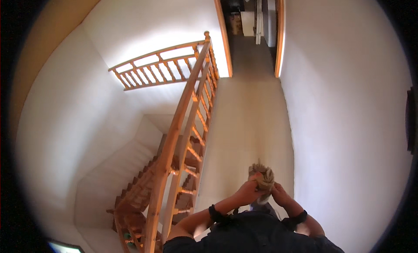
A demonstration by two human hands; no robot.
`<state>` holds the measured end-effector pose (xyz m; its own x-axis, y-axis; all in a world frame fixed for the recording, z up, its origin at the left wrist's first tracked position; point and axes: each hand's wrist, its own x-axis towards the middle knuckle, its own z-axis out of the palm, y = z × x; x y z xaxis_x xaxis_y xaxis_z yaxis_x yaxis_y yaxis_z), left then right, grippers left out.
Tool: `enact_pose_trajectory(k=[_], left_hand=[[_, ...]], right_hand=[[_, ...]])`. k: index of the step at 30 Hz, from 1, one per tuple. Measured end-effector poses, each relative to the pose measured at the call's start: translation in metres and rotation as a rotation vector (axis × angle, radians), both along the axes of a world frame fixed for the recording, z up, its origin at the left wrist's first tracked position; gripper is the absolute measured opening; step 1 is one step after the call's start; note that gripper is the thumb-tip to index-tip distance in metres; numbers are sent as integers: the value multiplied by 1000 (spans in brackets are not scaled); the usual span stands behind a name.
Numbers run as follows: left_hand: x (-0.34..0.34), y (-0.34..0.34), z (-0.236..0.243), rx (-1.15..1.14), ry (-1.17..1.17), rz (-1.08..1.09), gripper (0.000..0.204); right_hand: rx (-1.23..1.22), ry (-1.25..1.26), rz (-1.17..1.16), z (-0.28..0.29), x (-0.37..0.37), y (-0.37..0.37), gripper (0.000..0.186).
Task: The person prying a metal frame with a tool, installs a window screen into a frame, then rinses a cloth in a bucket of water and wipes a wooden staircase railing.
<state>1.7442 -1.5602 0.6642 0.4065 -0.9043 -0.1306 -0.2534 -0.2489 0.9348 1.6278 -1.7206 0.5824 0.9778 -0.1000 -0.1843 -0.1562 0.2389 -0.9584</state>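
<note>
Directly between left hand (250, 192) and right hand (281, 194), beige bundle (264, 179).

No txt, labels, nos. or signs legible.

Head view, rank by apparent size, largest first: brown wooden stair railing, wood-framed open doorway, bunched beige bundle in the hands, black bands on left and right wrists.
1. Brown wooden stair railing
2. Wood-framed open doorway
3. Bunched beige bundle
4. Black left wristband and black right wristband: too alike to rank
</note>
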Motion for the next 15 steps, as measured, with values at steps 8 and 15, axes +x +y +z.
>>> enact_pose_trajectory(k=[8,15], left_hand=[[108,-67,29,-101,188,430,33],[202,-134,-10,-392,620,743,30]], right_hand=[[-310,16,98,54,146,-109,30],[-593,-70,-176,89,243,-181,29]])
